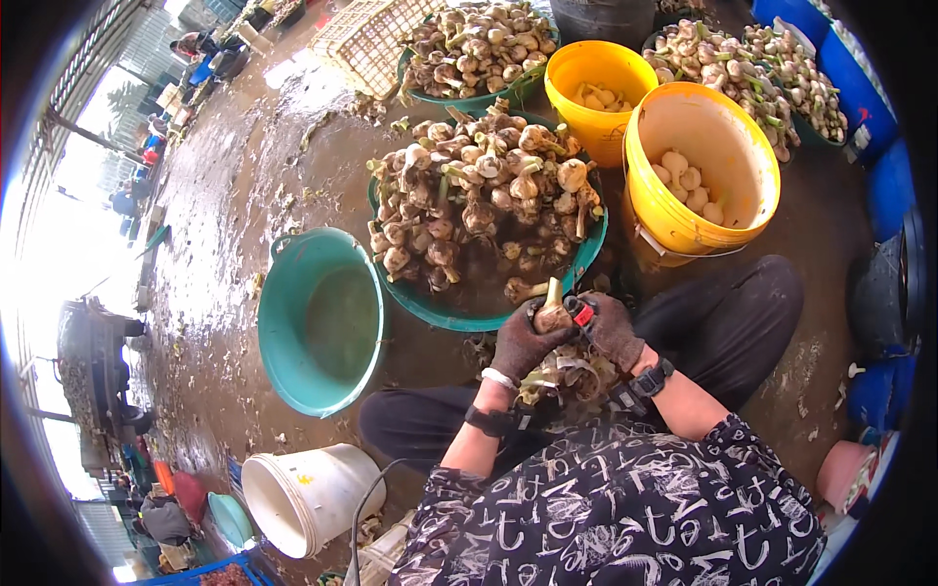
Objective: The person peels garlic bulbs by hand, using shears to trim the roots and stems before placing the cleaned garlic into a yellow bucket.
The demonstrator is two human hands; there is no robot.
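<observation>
In front of my lap, my left hand (526,342) in a dark glove is closed around a garlic bulb (553,314) whose pale cut stem points up. Close against the bulb, my right hand (612,327), also gloved, grips a small tool with a red part (583,315); its blade or tip cannot be made out. Beneath both hands lies a heap of garlic peelings (576,373) on my lap. Just beyond, a wide green tub (590,256) holds muddy, unpeeled garlic bulbs (479,181) piled above brown water.
A yellow bucket (752,146) with peeled white bulbs stands at the right, another yellow bucket (562,73) behind it. A teal basin (278,337) of cloudy water is left; a white bucket (337,488) lies tipped nearer me. A cream crate (342,49) sits far off on the wet floor.
</observation>
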